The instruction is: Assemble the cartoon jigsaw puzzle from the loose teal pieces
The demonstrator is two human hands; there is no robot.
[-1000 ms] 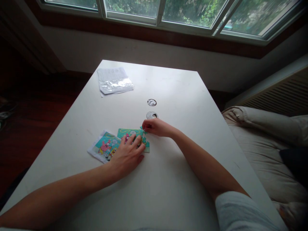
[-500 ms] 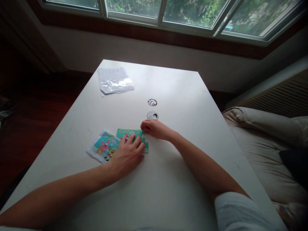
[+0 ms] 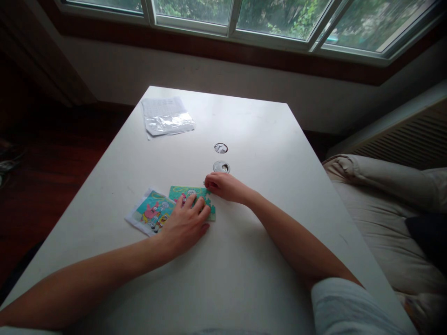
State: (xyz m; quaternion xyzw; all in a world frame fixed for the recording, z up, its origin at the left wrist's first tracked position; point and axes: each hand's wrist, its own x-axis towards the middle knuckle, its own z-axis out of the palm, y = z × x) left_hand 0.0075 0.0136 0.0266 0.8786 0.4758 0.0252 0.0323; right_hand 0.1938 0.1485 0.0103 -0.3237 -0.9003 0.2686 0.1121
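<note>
A partly joined jigsaw puzzle point(image 3: 177, 192), green with cartoon figures, lies flat on the white table point(image 3: 244, 260); its right side has a jagged edge. My left hand point(image 3: 186, 223) rests on it, fingers spread and open, covering much of the picture. At the puzzle's upper right corner, my right hand point(image 3: 218, 184) is closed in a pinch on a small puzzle piece, mostly hidden by the fingers. Partly under my left hand and left of the puzzle is a picture sheet point(image 3: 150, 211) in a clear sleeve, printed with the same cartoon figures.
Two round openings point(image 3: 221, 148) are set in the tabletop beyond my right hand, the nearer with a grey ring cover point(image 3: 216, 166). Papers in a clear plastic bag point(image 3: 167, 118) lie at the far left. A beige sofa point(image 3: 370, 209) stands along the right side.
</note>
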